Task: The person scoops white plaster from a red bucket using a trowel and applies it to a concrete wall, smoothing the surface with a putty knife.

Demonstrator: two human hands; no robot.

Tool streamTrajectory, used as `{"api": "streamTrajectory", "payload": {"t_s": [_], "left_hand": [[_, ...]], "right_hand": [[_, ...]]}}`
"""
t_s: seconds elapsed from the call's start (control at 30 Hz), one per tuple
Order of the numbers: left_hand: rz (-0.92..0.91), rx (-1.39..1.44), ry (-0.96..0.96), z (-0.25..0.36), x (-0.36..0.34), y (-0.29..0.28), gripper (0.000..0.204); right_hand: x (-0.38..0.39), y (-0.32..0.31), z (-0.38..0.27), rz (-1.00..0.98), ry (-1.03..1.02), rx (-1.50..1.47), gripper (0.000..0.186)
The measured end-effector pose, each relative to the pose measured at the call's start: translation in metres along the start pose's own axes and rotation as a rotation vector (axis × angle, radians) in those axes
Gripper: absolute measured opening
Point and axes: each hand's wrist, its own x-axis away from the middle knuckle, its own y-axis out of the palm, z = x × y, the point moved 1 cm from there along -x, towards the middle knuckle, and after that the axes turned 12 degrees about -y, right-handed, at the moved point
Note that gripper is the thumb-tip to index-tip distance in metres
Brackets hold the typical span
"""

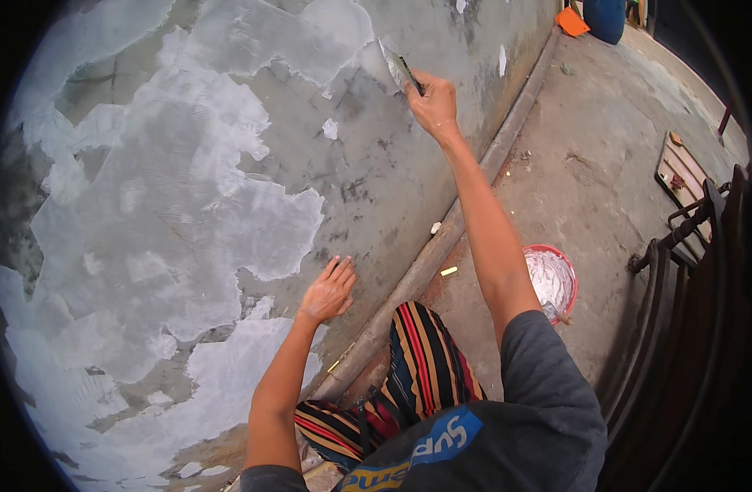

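Note:
My right hand (pixel 435 105) grips a putty knife (pixel 399 67) by its dark handle, fingers wrapped round it. The blade lies against the upper part of the grey wall (pixel 376 197), at the edge of a white putty patch (pixel 335 33). Lower down, my left hand (pixel 330 289) rests flat on bare wall with its fingers stretched out, holding nothing. Large uneven patches of pale putty (pixel 187 238) spread over the wall to the left of both hands. A red bucket (pixel 574 283) of white putty stands on the ground to the right of my right arm.
A pipe (pixel 441 246) runs along the foot of the wall. Dark wooden furniture (pixel 663 312) stands at the right, beside a flat board (pixel 686 184). At the far end are a blue barrel (pixel 605 18) and an orange object (pixel 572 22). Small scraps dot the concrete floor (pixel 589 156).

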Motion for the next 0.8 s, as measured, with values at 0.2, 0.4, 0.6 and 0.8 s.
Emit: {"api": "streamTrajectory", "payload": {"t_s": [0.2, 0.4, 0.6, 0.8], "left_hand": [[-0.011, 0.023, -0.009, -0.005, 0.004, 0.003, 0.049], [0.002, -0.001, -0.014, -0.008, -0.004, 0.003, 0.050], [0.011, 0.001, -0.007, -0.005, -0.007, 0.003, 0.050], [0.004, -0.010, -0.045, -0.003, -0.002, 0.007, 0.052]], "right_hand": [[0.039, -0.001, -0.049, -0.230, 0.112, -0.179, 0.020], [0.088, -0.026, 0.010, 0.047, 0.725, -0.991, 0.021], [0.200, -0.097, 0.072, 0.372, 1.004, -1.213, 0.033], [0.313, -0.236, 0.034, 0.358, 0.731, -0.302, 0.023]]}}
